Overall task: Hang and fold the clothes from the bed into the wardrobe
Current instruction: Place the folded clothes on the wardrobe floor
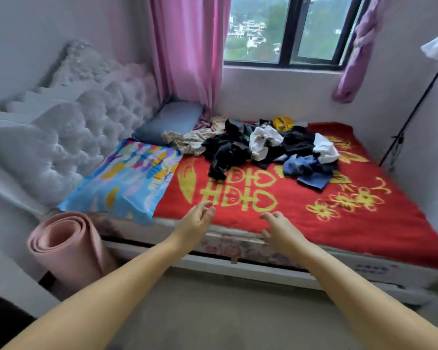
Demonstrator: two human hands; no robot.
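Bedroom with a bed (238, 251) under a red blanket (301, 223) printed with yellow characters and flowers. At ten o'clock, a grey tufted headboard (91, 122); just in front of it, a bright multicoloured pillow (122, 178) and, further back, a blue-grey pillow (172, 120). At eight o'clock on the floor, leaning by the bed corner, a rolled pink mat (66, 246). At twelve o'clock, a pink curtain (187, 46) beside a dark-framed window (286, 31); at two o'clock, a knotted purple curtain (359, 46) and a black stand (412, 114).

Heaped on the far half of the blanket, at twelve to one o'clock from both hands and well apart from them: a pile of clothes (258, 145), black, white, beige, blue and yellow pieces tangled together.

Left hand (196, 219) reaching over the near bed edge, fingers loosely curled, holding nothing. Right hand (278, 227) likewise, fingers relaxed, empty.
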